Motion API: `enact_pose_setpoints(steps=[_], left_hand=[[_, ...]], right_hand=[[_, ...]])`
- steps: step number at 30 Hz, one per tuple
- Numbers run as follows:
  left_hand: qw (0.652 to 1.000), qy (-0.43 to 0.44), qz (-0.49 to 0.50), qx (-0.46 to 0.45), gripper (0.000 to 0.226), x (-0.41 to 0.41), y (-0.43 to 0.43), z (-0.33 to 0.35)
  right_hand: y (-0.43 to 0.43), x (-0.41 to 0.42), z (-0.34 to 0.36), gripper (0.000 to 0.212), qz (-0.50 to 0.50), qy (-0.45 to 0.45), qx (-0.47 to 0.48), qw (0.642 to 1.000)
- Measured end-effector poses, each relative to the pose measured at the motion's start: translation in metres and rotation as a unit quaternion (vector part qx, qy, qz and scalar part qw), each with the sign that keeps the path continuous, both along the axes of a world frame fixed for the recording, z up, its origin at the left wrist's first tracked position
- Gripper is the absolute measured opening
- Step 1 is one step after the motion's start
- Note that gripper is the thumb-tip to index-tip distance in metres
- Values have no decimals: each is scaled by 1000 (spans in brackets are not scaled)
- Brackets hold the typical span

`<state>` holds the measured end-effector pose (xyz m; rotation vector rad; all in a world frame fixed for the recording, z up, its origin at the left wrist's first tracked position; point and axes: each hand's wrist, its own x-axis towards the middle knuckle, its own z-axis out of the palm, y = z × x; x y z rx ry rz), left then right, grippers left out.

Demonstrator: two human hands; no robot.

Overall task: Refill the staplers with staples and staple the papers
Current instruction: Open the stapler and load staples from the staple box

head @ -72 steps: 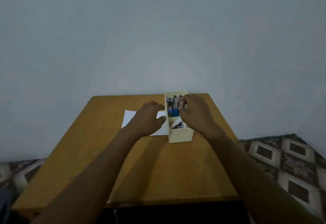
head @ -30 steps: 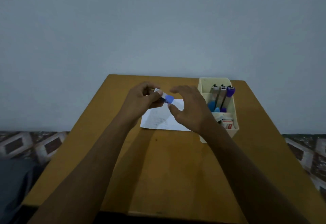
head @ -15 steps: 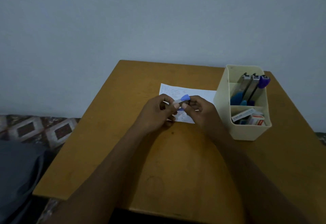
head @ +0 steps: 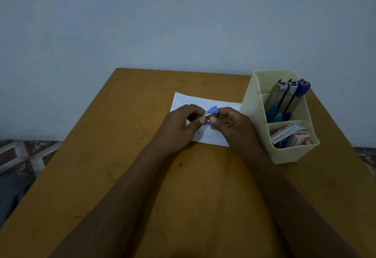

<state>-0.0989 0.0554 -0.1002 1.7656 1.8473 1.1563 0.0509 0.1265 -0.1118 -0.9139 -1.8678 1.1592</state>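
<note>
now blue stapler (head: 212, 109) out of organizer (head: 293, 154), left hand (head: 182, 124) and right hand (head: 231, 124) both pinching it above papers (head: 212, 138); refill seemingly starts.

Your table (head: 122, 176) is matt wood, scuffed and spotted. The organizer (head: 252, 103) looks like smooth cream plastic. Your stapler (head: 213, 109) is blue plastic with shiny metal; the sheet (head: 183, 99) is paper.
</note>
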Motion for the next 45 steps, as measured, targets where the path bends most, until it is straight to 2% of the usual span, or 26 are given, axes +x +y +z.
enact_pose_setpoints(steps=[5,10,13,18,21,23,26,30,37,42,45], left_hand=[[998,49,-42,26,25,-3,5,-2],[999,7,-21,39,15,-5,9,-10],[998,31,-9,54,17,-2,8,-14],[996,48,24,77,21,-7,4,-15],[995,28,60,80,16,-15,1,-12],[994,13,83,75,11,-19,0,-11],[992,4,103,73,11,-23,0,-11],[991,6,102,82,14,-24,0,-11],[991,17,102,84,26,-26,-4,-7],[990,-13,105,90,20,-32,-7,-1],[994,-15,90,64,16,-33,-9,0]], right_hand=[[5,-6,-7,17,17,14,-20,1000],[6,-6,-8,14,13,38,-44,998],[4,-6,-8,17,5,26,-41,999],[-2,-8,-5,21,-58,-81,74,992],[-6,-7,-7,34,-111,-129,144,975],[-5,-8,-10,39,-120,-202,161,959],[-7,-9,-14,42,-81,-309,147,936],[-11,-8,-12,40,-54,-279,139,949],[-16,-6,-11,21,-14,-201,202,958],[-14,-3,-11,20,-11,-200,214,956],[-14,-4,-11,21,-26,-188,197,962]])
